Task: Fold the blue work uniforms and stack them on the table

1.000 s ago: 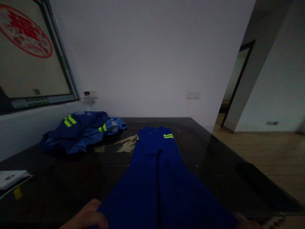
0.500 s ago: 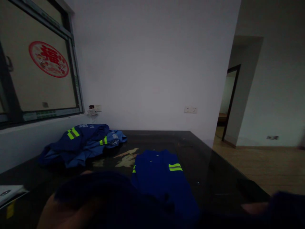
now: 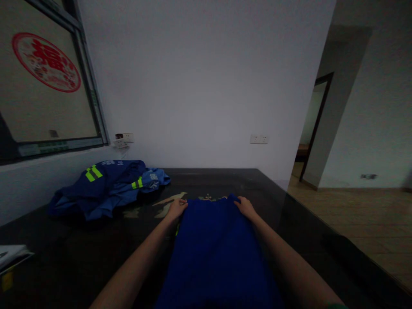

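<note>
A plain blue work garment lies stretched lengthwise on the dark table, running from its middle to the bottom of the view. My left hand pinches its far left corner; my right hand grips the far right corner. Both arms reach forward along its sides. A sliver of yellow-green reflective strip shows beneath its left edge, from the jacket below. The blue cloth covers the rest of that jacket.
A heap of blue work clothes with reflective strips sits at the table's far left, below the window. A white booklet-like item lies at the left edge. Something long and dark rests near the table's right edge.
Both hands have moved forward with the dark blue cloth and laid it over the jacket, whose front and right strip are now covered. The view has tilted down slightly.
</note>
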A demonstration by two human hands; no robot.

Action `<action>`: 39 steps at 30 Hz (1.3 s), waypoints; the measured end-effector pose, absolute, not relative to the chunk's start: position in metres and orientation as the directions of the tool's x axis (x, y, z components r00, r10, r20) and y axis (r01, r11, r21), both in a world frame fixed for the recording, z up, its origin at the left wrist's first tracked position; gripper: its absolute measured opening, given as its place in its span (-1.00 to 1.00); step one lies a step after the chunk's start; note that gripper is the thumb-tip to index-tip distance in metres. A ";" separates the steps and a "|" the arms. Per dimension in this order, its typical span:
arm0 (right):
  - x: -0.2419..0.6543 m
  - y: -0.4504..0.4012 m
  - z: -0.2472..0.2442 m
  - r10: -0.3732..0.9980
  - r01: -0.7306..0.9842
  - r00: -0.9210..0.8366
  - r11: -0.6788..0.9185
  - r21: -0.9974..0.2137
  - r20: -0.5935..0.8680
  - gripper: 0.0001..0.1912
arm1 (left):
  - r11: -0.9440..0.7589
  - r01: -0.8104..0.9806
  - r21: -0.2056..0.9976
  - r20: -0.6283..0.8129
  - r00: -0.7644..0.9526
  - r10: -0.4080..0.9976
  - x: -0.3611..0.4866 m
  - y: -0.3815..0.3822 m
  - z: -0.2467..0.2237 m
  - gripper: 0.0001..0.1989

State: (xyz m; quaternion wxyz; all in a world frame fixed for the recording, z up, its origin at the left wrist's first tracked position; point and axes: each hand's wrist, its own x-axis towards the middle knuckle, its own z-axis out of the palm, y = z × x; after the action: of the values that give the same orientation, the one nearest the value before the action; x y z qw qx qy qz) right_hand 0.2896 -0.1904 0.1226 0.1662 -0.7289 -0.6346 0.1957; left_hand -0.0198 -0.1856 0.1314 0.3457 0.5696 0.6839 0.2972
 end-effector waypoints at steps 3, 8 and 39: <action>0.288 -0.197 0.087 0.979 0.874 0.162 -0.202 -0.442 -0.128 -0.68 | 0.175 0.558 0.811 -0.164 -0.071 0.984 -0.025 -0.187 0.104 -0.72; 0.291 -0.189 0.080 0.971 0.899 0.188 -0.231 -0.372 -0.149 -0.60 | 0.189 0.575 0.796 -0.168 -0.090 0.982 -0.029 -0.176 0.088 -0.74; 0.253 -0.130 0.055 0.974 0.938 0.155 -0.197 -0.286 -0.164 -0.69 | 0.348 0.709 0.613 -0.232 -0.259 0.937 -0.038 -0.146 0.066 -0.81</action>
State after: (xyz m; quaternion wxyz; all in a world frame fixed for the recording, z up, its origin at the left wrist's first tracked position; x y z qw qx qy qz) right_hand 0.2534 -0.1302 0.0546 0.0582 -0.7577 -0.6308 0.1569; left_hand -0.0382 -0.1456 0.0660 0.2890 0.5355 0.7685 0.1977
